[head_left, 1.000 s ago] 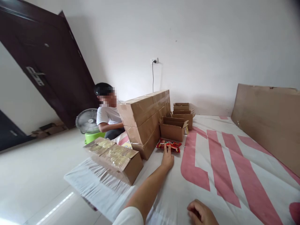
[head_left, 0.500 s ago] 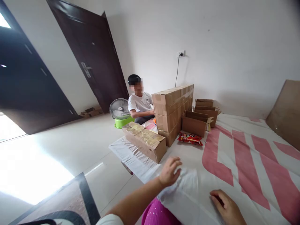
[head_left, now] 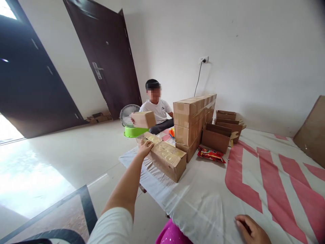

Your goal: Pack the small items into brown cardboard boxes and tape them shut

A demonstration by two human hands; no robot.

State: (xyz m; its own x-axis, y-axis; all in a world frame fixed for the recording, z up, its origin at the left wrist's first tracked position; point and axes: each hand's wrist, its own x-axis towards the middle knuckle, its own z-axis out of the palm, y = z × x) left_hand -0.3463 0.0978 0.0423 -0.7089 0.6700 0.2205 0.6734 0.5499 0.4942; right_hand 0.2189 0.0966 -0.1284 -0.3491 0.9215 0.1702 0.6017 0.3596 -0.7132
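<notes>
My left hand reaches forward over a long row of taped cardboard boxes on the bed's left side. Palm down, its fingers lie at the boxes' upper edge; no grip on them shows, and the thumb is hidden. At the lower right, my right hand lies on the white and pink sheet, loosely curled with a gap between thumb and fingers, holding nothing. Across from me a seated person in a white shirt holds up a small cardboard box in one hand.
Taped boxes stand stacked beyond the row. To their right are opened cartons and a red snack packet. An orange object lies behind the stack. A fan and a green stool stand on the floor.
My left hand has moved forward and left from the sheet to the row of boxes. The other person has raised a box toward me. My right hand still rests on the sheet.
</notes>
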